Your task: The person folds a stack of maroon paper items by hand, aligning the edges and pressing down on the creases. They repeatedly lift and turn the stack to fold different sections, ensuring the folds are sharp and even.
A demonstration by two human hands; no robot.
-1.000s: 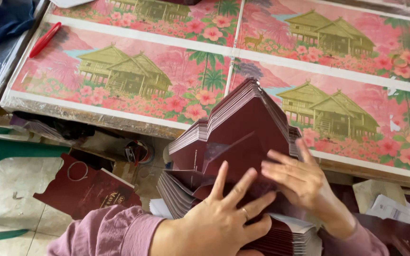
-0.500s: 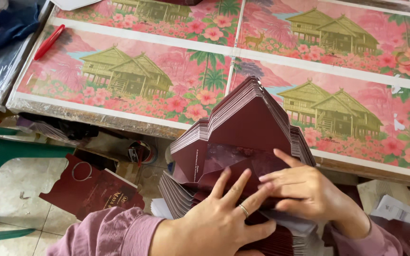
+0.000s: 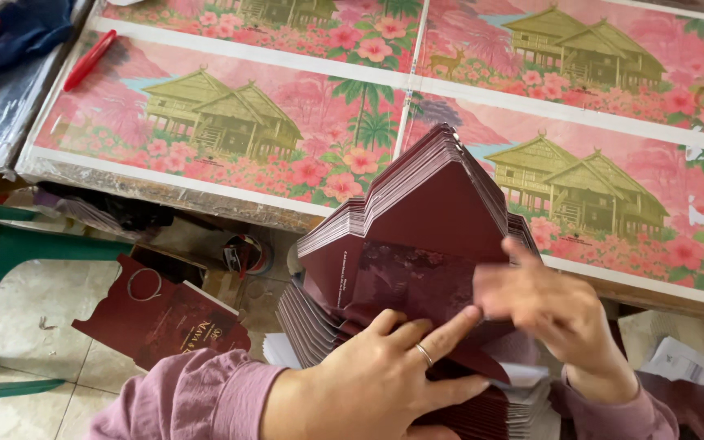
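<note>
The desk (image 3: pixel 205 191) at 12 o'clock carries 4 pink printed sheets. My stack of maroon cards (image 3: pixel 417 244) sits below it; since 1 second ago my right hand (image 3: pixel 547 305) has slid rightward, fingers loose, while my left hand (image 3: pixel 385 375) presses flat. 1 card on the floor (image 3: pixel 160 314) at 9.

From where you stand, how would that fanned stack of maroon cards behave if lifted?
The stack of maroon cards is probably stiff, since its pointed flaps stand unsupported. It is likely heavy and apt to slide apart: many smooth sheets, fanned, steadied by the left hand.
</note>
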